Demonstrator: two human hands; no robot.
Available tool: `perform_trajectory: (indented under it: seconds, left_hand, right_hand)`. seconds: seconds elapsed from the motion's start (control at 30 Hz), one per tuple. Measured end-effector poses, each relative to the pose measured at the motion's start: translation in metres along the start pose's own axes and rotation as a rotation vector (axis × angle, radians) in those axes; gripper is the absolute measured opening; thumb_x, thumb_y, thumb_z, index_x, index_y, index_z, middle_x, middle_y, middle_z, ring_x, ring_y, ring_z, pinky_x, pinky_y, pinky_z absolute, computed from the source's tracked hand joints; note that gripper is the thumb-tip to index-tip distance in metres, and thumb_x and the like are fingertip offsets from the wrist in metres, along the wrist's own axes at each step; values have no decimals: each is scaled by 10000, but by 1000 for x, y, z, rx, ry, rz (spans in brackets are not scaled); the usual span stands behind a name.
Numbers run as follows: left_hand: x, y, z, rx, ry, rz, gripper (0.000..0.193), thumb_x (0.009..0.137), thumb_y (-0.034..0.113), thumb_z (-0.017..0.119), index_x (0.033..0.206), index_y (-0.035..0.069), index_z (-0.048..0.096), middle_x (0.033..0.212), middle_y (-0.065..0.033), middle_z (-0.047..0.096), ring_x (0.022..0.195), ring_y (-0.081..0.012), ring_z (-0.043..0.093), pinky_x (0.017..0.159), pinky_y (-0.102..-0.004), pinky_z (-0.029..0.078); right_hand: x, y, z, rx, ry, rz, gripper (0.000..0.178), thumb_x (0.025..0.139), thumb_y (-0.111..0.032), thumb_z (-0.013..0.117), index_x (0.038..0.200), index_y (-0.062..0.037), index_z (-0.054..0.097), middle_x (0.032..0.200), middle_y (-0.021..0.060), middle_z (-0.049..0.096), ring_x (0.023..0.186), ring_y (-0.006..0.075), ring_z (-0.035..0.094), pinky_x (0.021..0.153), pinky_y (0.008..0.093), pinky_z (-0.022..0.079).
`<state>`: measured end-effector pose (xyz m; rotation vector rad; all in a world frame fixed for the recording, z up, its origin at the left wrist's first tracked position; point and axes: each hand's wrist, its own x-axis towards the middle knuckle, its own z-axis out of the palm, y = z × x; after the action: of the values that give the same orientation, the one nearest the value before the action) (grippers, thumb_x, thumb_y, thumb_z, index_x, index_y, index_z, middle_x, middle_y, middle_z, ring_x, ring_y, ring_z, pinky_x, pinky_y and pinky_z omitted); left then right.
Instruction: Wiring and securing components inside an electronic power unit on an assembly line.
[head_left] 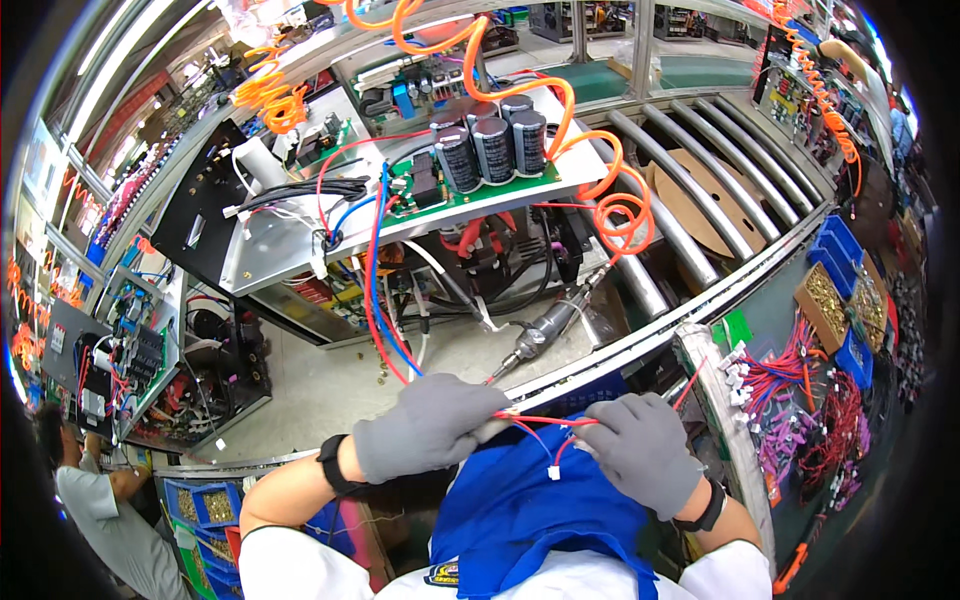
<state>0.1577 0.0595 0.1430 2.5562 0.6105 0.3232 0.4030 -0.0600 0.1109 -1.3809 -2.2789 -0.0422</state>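
Note:
Both my hands wear grey gloves and are closed on red wires [545,420] stretched between them, in front of my blue apron. My left hand [425,428] pinches the wires near the bench edge, where red and blue leads [377,290] run down from the machine. My right hand [640,445] grips their other end. A small white connector [554,472] dangles on short wires between the hands. Beyond them stands the open machine chassis [300,255], its green circuit board [480,193] carrying several black capacitors [490,150]. A pneumatic screwdriver [545,330] lies just past my hands.
An orange coiled air hose [625,215] hangs over the chassis to the screwdriver. Metal rollers [690,195] run off to the right. Wire bundles [785,400] and a box of brass screws [822,305] sit at the right. A co-worker [115,520] is at the lower left, near another chassis [150,350].

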Motion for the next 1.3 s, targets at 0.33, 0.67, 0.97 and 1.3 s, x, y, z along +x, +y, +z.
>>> perform_trajectory:
  seconds: [0.33,0.67,0.97,1.3]
  left_hand:
    - [8,10,-4,70,-233,-256,184,885,213,590,989,66,628,748,-166,611,746,-364,609,662,-456,466]
    - [14,-10,1,-554,-8,-443,285,953,267,486,947,10,611,746,-186,601,717,-331,609,650,-425,452]
    - [16,-16,-2,-457,-163,-309,303,959,270,463,892,2,586,736,-185,596,713,-309,621,652,-418,458]
    - [11,-7,8,-458,33,-299,278,976,255,465,934,14,597,732,-156,613,673,-282,619,628,-394,468]
  right_hand:
    - [50,-21,43,-161,-39,-213,127,827,-255,628,858,-132,619,610,8,526,592,182,560,536,329,404]
    - [62,-27,33,-75,164,-121,175,802,-289,675,773,-131,604,612,-12,508,547,162,543,478,321,395]
    - [75,-27,34,27,188,-236,163,778,-287,683,773,-145,604,639,-16,497,571,150,526,517,310,393]
    - [66,-25,34,-62,191,-218,164,769,-261,682,767,-128,586,625,-12,466,569,149,508,506,308,369]
